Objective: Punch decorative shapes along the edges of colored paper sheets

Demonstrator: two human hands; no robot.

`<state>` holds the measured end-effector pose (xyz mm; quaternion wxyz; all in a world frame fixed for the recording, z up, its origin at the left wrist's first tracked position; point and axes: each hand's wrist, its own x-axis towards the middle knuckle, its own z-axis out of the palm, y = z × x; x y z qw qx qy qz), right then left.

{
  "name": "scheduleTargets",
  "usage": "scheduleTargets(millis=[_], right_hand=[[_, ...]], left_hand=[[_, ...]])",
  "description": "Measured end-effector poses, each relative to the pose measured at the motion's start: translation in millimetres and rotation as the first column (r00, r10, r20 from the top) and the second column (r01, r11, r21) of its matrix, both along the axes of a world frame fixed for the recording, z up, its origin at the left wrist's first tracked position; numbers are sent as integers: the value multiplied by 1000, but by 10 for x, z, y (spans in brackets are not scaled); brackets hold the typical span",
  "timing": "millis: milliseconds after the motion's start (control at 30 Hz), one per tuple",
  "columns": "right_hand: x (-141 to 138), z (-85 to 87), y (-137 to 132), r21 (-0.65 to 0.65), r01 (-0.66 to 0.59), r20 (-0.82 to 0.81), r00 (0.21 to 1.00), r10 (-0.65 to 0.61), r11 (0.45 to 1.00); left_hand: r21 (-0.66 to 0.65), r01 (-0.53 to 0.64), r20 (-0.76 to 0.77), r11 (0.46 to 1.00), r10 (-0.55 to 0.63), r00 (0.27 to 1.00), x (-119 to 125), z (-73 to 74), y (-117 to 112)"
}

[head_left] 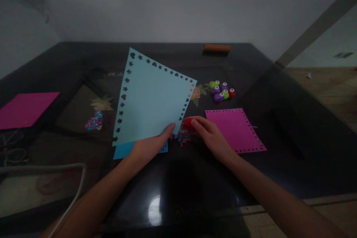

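Note:
My left hand [152,147] is closed on a light blue sheet of paper [153,100], thumb on top near its lower right corner. Small punched hearts, stars and flowers line several of its edges. In my right hand [208,132] is a red craft punch [189,123], at the sheet's right edge close to that corner; whether the paper sits inside the punch cannot be made out. Beneath lies a small pile of colourful paper cut-outs [183,139]. A darker blue sheet [124,150] shows partly from under the held one.
Several green, purple and red punches [222,91] stand together on the dark glossy table [178,186]. A punched magenta sheet [234,130] lies at right, a plain magenta sheet [28,109] at far left. Another cut-out pile [95,121], a brown roll [216,48] and a white cable [80,182] are around.

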<state>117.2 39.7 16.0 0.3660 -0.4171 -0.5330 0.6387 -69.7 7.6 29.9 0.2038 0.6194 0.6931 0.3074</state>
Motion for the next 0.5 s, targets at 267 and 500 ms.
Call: scheduleTargets(millis=[267,500], right_hand=[[-8,32,-16,198,-80,157,986,49,977],[2,64,-14,226,-68,181,983,27,972]], left_hand=[[-24,2,-23,1000,-2,1000,9,-6,13],[-27,32,-42,999,-33,999,2,31,18]])
